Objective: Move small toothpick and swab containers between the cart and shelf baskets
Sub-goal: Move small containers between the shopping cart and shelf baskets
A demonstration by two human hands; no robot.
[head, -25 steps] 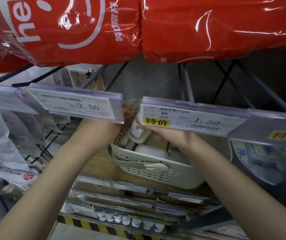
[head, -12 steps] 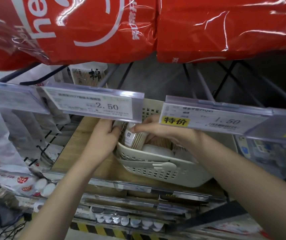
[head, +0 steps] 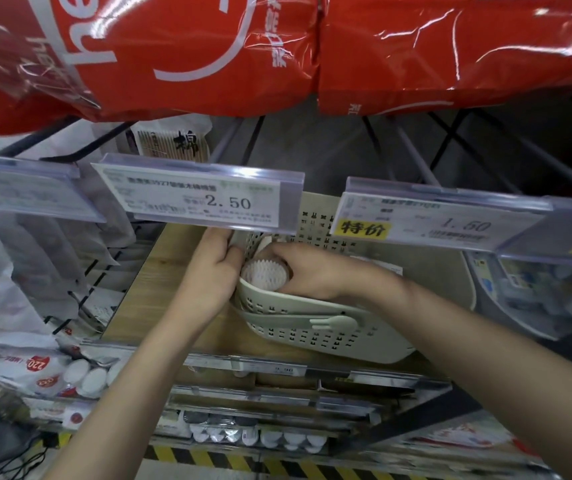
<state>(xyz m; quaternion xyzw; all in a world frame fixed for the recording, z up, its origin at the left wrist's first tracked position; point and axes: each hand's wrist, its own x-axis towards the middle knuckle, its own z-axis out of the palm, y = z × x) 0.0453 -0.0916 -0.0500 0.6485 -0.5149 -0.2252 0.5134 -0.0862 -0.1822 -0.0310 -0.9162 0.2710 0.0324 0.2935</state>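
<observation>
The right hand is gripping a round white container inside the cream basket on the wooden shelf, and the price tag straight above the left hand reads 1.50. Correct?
Not quite. In the head view the price tag above the left hand reads 2.50. The rest holds: the right hand grips the round white container inside the cream basket on the wooden shelf.

We reach the cream perforated plastic basket (head: 315, 337) only through the gap under the clear plastic price-label rails (head: 204, 195), which overhang it at twelve o'clock, with the red plastic-wrapped packs (head: 312, 53) hanging lower still above them. Bare wooden shelf board (head: 152, 289) lies open at nine o'clock of the basket, bounded farther left by black wire racking with white packets (head: 52, 258). Inside, our left hand (head: 211, 271) and right hand (head: 312, 271) crowd the basket's left end.
</observation>
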